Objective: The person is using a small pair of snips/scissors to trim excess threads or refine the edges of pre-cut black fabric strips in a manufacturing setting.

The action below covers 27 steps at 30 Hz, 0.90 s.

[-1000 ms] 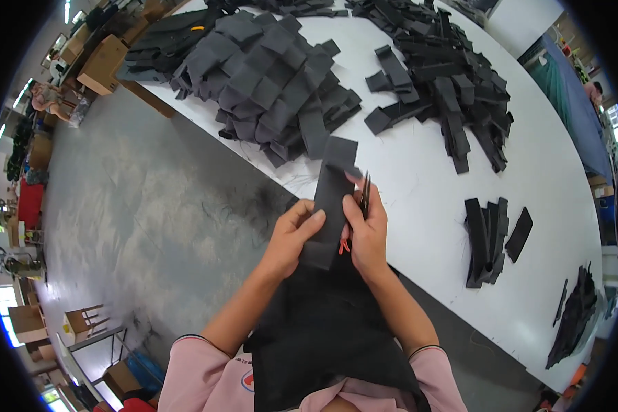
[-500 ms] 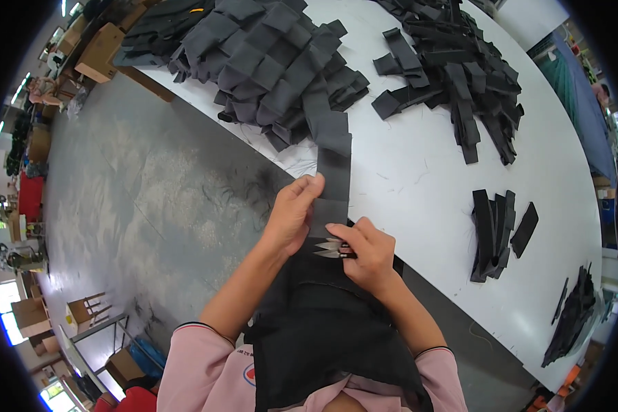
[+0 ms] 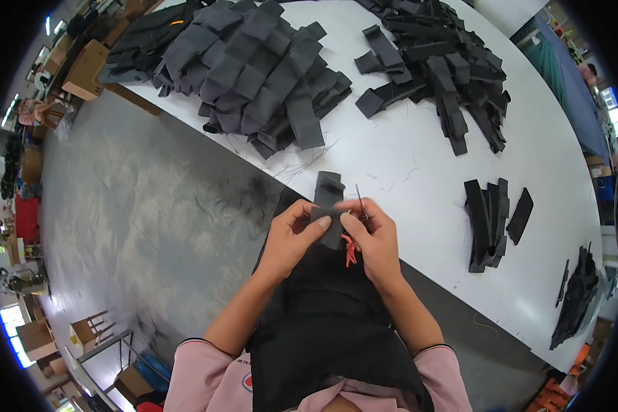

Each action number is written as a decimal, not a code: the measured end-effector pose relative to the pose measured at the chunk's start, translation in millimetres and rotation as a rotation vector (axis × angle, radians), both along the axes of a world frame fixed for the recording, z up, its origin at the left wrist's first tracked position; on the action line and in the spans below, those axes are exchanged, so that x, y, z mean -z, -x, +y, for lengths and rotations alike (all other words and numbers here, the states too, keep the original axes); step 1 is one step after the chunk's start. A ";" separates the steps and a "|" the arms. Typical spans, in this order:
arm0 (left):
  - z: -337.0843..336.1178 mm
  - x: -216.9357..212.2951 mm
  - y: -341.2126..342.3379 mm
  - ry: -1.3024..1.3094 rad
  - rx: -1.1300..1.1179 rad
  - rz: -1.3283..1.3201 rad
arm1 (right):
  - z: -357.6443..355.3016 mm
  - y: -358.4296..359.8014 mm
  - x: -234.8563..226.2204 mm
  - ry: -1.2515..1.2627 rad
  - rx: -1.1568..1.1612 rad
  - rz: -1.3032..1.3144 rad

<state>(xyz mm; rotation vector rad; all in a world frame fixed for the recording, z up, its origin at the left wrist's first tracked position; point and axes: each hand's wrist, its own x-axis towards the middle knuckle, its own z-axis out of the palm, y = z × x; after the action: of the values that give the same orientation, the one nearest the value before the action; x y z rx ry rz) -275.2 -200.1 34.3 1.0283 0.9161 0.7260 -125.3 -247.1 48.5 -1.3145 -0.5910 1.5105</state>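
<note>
A dark grey fabric strip (image 3: pixel 329 190) is stretched between my hands near the table's front edge, its far end lying folded over. My left hand (image 3: pixel 290 240) is closed, pinching the strip with thumb and fingers. My right hand (image 3: pixel 376 240) is closed too, its thumb pressing on the strip's right side. Thread snips (image 3: pixel 364 218) are tucked in that same hand, a blade pointing away from me. Red cord (image 3: pixel 350 248) hangs below them. Beyond my hands lies a big heap of dark grey strips (image 3: pixel 254 72), with one loose end toward me.
On the white table (image 3: pixel 405 199) lie another pile of black strips (image 3: pixel 450 69), a small bundle (image 3: pixel 486 223), a single flat piece (image 3: pixel 520 216) and black fabric (image 3: pixel 575 302) at the right. Loose threads are scattered about. Grey floor (image 3: pixel 151 206) stretches left, with cardboard boxes (image 3: pixel 86 71) beyond.
The strip, earlier joined to the heap, is now a separate short piece in my hands. My hands have come together on it, and the snips have turned to point away from me.
</note>
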 end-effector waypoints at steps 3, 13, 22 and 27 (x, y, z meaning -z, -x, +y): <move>-2.3 -1.5 -2.4 0.104 -0.096 -0.042 | -12.9 3.9 0.8 -0.284 0.271 -0.392; -5.4 -5.5 -6.3 0.049 -0.094 0.038 | -17.8 -11.0 7.6 -0.693 0.106 -1.255; -10.0 2.9 -6.7 -0.118 -0.078 0.173 | -20.0 -12.2 5.9 -0.590 0.069 -1.092; -8.7 -4.8 -7.1 -0.405 -0.061 0.408 | -15.4 -4.4 -4.6 -0.675 0.092 -1.114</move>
<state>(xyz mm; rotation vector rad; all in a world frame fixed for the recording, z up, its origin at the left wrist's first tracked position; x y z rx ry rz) -268.1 -208.8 39.1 1.5499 1.1813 0.7858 -120.9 -262.6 53.1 -1.4927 -1.5390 0.2849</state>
